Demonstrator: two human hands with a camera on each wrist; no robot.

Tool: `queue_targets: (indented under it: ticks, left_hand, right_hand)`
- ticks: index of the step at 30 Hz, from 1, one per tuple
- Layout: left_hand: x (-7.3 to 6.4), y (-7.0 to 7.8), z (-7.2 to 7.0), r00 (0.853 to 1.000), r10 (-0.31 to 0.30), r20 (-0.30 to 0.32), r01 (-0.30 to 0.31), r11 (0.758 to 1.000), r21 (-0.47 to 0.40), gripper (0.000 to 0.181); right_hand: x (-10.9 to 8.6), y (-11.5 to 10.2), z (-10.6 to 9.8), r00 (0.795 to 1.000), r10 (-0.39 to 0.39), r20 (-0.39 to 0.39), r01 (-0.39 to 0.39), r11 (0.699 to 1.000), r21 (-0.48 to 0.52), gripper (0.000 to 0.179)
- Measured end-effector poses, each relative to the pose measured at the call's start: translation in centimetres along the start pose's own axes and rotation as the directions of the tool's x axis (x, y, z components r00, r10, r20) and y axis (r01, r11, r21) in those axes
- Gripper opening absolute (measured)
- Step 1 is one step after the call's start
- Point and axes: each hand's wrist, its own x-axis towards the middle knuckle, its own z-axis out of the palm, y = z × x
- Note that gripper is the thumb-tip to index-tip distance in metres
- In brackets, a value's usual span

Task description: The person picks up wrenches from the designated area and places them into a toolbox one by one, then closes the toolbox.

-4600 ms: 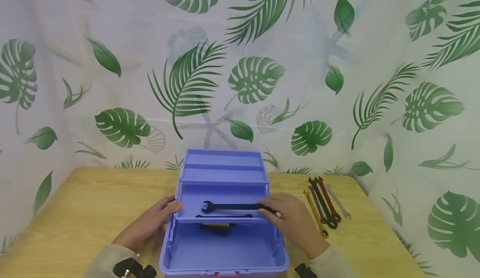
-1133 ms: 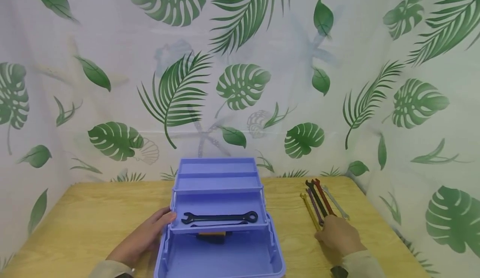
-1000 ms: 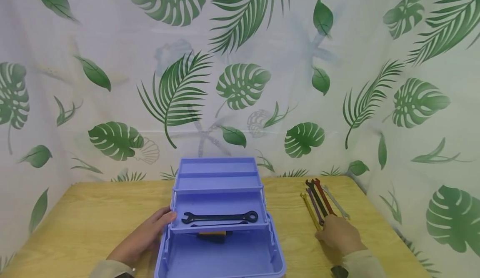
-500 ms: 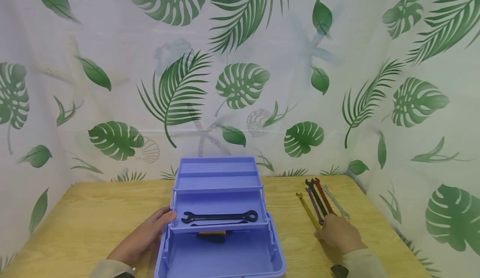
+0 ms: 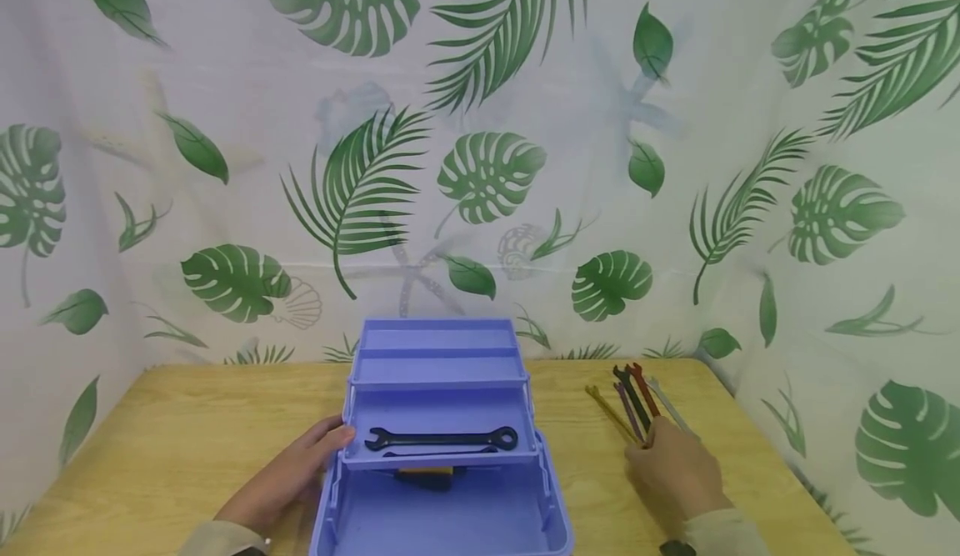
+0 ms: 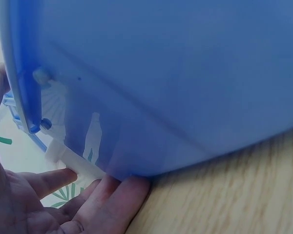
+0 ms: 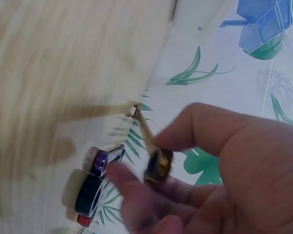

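Observation:
A blue-violet toolbox stands open, its stepped trays raised. In the lower tray lies a black combination wrench, with another thin dark wrench partly hidden behind the tray's front lip. My left hand grips the toolbox's left side, thumb at the tray edge; in the left wrist view its fingers press the outer wall near the table. At the right, my right hand pinches a gold combination wrench by its ring end. The right wrist view shows the wrench between thumb and fingers.
Purple, black, red and silver wrenches lie fanned beside my right hand, which covers some of their ends. A yellow-and-black object sits under the tray inside the box. A leaf-patterned cloth hangs behind the table.
The black wrench, earlier in my right hand, now lies in the tray. My right hand has moved right to the wrenches; the gold one's open end has swung left. The left hand stays put.

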Motion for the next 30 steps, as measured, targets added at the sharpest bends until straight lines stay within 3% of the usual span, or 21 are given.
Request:
queue_targets:
  ticks: [7, 12, 16, 19, 23, 30]
  left_hand:
    - [0.0, 0.4, -0.2, 0.999, -0.035, 0.02, 0.035, 0.999, 0.004, 0.079]
    - [-0.2, 0.5, -0.4, 0.998, -0.011, 0.066, 0.012, 1.0, -0.021, 0.078]
    - [-0.1, 0.3, -0.5, 0.998, -0.011, 0.058, 0.012, 1.0, -0.022, 0.077]
    - [0.0, 0.2, -0.7, 0.999, -0.044, 0.016, 0.044, 0.999, -0.012, 0.079]
    - [0.2, 0.3, -0.7, 0.998, -0.057, 0.011, 0.057, 0.998, -0.014, 0.08]
    - [0.3, 0.1, -0.5, 0.999, -0.003, 0.046, 0.005, 0.999, -0.04, 0.079]
  right_hand:
    - [0.7, -0.3, 0.0, 0.993, -0.043, -0.112, 0.041, 0.999, -0.025, 0.037]
    - [0.6, -0.9, -0.1, 0.969, -0.053, -0.241, 0.053, 0.999, -0.004, 0.034]
    - [0.7, -1.2, 0.0, 0.955, -0.05, -0.293, 0.064, 0.997, 0.037, 0.031]
    - [0.8, -1.2, 0.1, 0.948, -0.054, -0.313, 0.075, 0.996, 0.057, 0.03]
    - [0.8, -1.2, 0.2, 0.947, -0.03, -0.319, 0.055, 0.996, 0.069, 0.03]
    - [0.7, -1.1, -0.1, 0.977, -0.011, -0.211, 0.02, 0.999, 0.037, 0.031]
